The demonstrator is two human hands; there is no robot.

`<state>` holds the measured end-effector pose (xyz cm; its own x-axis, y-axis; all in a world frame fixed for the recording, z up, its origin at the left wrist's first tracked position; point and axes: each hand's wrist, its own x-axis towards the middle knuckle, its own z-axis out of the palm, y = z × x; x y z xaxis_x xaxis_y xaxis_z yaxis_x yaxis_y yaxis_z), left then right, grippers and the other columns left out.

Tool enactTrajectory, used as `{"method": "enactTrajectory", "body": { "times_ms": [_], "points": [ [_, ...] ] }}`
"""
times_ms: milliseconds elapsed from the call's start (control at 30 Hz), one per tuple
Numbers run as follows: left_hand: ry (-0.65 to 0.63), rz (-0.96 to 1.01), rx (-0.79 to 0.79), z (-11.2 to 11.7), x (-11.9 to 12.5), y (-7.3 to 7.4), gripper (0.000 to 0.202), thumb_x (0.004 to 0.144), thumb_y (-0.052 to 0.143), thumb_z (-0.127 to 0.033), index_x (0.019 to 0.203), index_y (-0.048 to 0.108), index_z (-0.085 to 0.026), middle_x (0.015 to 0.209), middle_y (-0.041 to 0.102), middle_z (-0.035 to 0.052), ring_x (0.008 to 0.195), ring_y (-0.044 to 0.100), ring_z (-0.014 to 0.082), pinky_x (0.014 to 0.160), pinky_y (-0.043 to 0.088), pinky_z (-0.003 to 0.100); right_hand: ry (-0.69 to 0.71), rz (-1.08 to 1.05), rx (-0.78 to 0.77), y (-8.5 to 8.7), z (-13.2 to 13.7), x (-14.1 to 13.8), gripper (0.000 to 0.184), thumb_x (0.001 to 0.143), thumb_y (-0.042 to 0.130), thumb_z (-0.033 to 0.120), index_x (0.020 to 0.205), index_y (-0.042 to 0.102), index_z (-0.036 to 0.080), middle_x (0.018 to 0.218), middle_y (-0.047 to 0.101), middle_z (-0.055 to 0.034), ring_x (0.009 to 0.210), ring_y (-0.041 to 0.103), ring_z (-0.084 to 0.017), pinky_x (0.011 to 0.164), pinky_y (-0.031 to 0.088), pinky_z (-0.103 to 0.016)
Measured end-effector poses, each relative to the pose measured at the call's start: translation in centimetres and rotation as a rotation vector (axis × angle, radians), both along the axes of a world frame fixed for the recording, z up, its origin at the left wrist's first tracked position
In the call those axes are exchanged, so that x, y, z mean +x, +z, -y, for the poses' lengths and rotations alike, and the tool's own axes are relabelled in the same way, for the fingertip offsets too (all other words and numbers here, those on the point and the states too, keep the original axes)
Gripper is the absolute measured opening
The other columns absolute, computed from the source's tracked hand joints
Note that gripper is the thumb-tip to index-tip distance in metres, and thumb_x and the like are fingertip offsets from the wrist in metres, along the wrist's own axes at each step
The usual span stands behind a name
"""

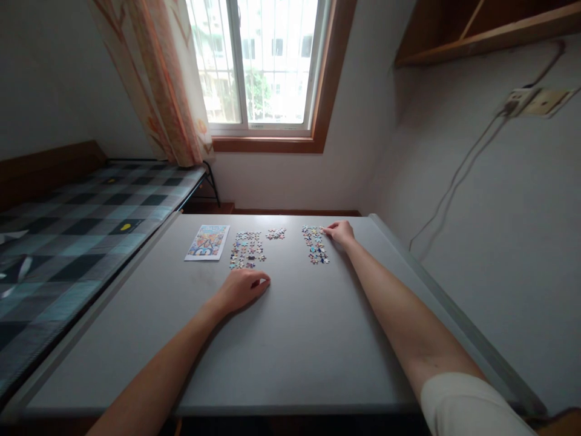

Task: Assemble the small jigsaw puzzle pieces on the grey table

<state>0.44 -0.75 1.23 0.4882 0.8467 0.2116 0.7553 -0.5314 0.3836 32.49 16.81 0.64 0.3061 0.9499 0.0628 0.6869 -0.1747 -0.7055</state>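
Observation:
Loose jigsaw puzzle pieces lie in three groups on the grey table (290,339): a left group (246,247), a small middle pile (276,234) and a right group (315,245) laid in rows. My right hand (340,232) is at the upper right edge of the right group, thumb and fingers pinched on a puzzle piece (324,230). Just below the left group my left hand (244,287) rests on the table, fingers curled and tips together; whatever may be between them is hidden. Left of the pieces lies a printed picture sheet (207,243) with a colourful cartoon scene.
A bed with a checked cover (113,200) stands along the table's left side. Behind the table are a window (272,66) and a patterned curtain (158,91). On the right wall a cable (454,175) hangs from a socket (517,102), below a wooden shelf (490,42).

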Motion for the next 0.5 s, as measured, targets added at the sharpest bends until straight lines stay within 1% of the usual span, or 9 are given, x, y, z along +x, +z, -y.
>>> {"method": "enactTrajectory", "body": {
  "times_ms": [133, 233, 333, 500],
  "points": [
    [-0.001, -0.006, -0.011, 0.0, 0.02, -0.01, 0.026, 0.09, 0.047, -0.033, 0.092, 0.071, -0.024, 0.066, 0.063, -0.0012, 0.058, 0.052, 0.0101, 0.059, 0.034, 0.021, -0.001, 0.006, -0.031, 0.28, -0.01, 0.04, 0.018, 0.062, 0.079, 0.028, 0.066, 0.066, 0.015, 0.067, 0.068, -0.0063, 0.066, 0.061, -0.017, 0.066, 0.046, -0.026],
    [0.002, 0.005, -0.021, 0.03, 0.01, -0.01, 0.026, 0.089, 0.047, -0.033, 0.091, 0.071, -0.024, 0.065, 0.063, -0.0012, 0.058, 0.052, 0.0099, 0.059, 0.033, 0.02, -0.023, 0.027, -0.046, 0.45, 0.07, 0.08, 0.017, 0.063, 0.078, 0.026, 0.064, 0.066, 0.015, 0.066, 0.067, -0.0055, 0.068, 0.062, -0.017, 0.067, 0.046, -0.026],
    [0.008, 0.009, -0.026, 0.02, 0.02, 0.02, 0.026, 0.089, 0.047, -0.033, 0.09, 0.071, -0.024, 0.066, 0.063, -0.0013, 0.059, 0.053, 0.0099, 0.059, 0.034, 0.02, -0.049, 0.027, -0.042, 0.46, 0.24, 0.14, 0.017, 0.064, 0.078, 0.027, 0.064, 0.065, 0.015, 0.065, 0.067, -0.0057, 0.068, 0.062, -0.017, 0.068, 0.047, -0.026],
    [0.015, 0.003, -0.035, -0.03, 0.08, 0.08, 0.026, 0.089, 0.047, -0.034, 0.09, 0.071, -0.023, 0.065, 0.063, -0.0008, 0.058, 0.052, 0.0101, 0.059, 0.034, 0.02, -0.071, 0.011, -0.024, 0.75, 0.79, -0.39, 0.021, 0.066, 0.076, 0.031, 0.075, 0.067, 0.014, 0.07, 0.068, -0.007, 0.063, 0.062, -0.017, 0.063, 0.047, -0.027]
  ]
}}
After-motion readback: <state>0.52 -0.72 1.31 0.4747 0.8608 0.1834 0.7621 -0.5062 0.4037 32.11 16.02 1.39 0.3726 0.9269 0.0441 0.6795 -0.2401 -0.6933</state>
